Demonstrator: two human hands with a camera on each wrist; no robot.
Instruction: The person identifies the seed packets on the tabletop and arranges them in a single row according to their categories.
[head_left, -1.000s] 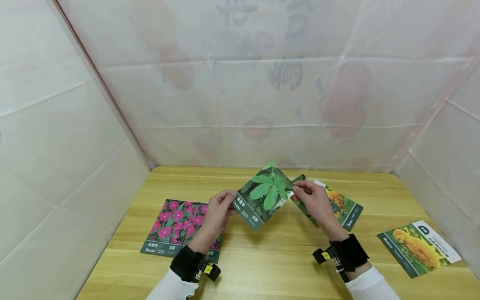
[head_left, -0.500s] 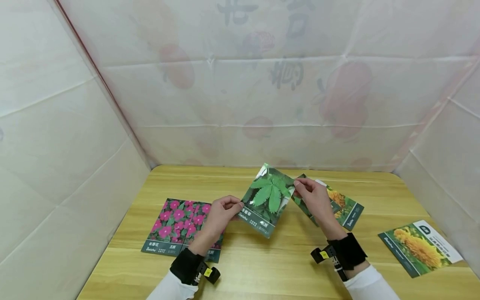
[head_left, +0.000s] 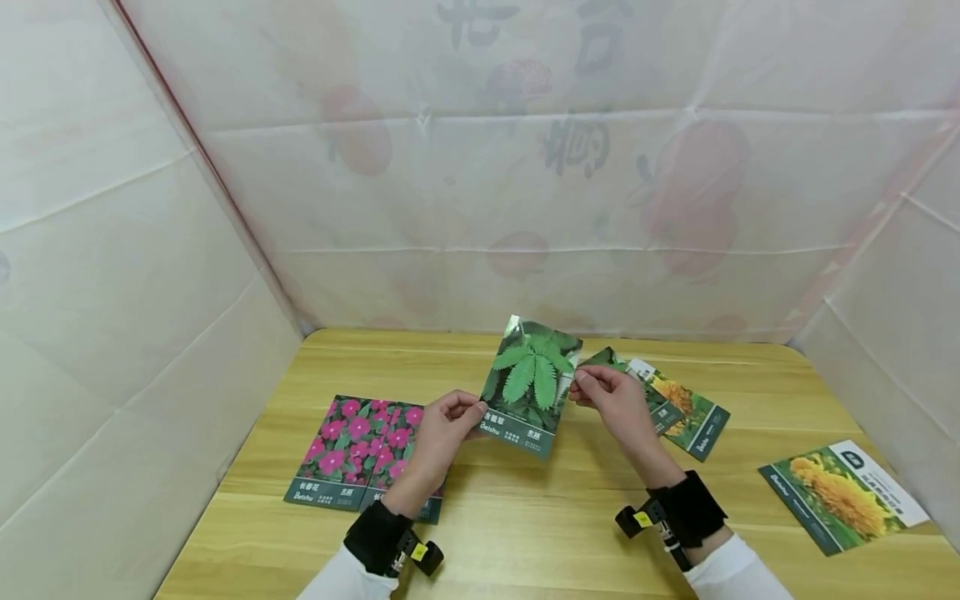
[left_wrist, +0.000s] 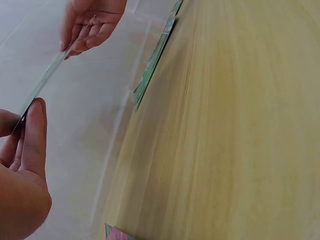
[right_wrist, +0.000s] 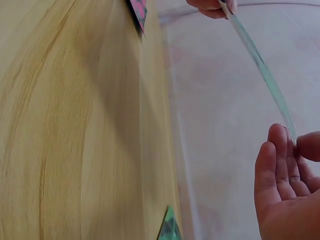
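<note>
A seed packet [head_left: 528, 383] with a green leaf picture is held up above the table, its printed front toward the head view. My left hand [head_left: 442, 433] pinches its lower left edge between thumb and fingers. At its right edge, my right hand [head_left: 618, 408] pinches it with thumb and fingertips. Both wrist views show the packet [right_wrist: 265, 75] nearly edge-on, stretched between the two hands. Behind the right hand lies another green leaf packet [head_left: 666, 415], partly hidden. Two pink-flower packets [head_left: 352, 442] lie side by side near the left forearm, partly covered by it.
An orange-flower packet [head_left: 697, 417] lies partly under the green one at the back right. Another orange-flower packet [head_left: 843, 496] lies near the table's right edge. The wooden table [head_left: 555, 533] is enclosed by pale cloth walls [head_left: 480, 192] at the back and sides.
The held packet has turned more upright and tilted, then risen slightly. My right hand has shifted a little left and down along its edge. The packets on the table stay put.
</note>
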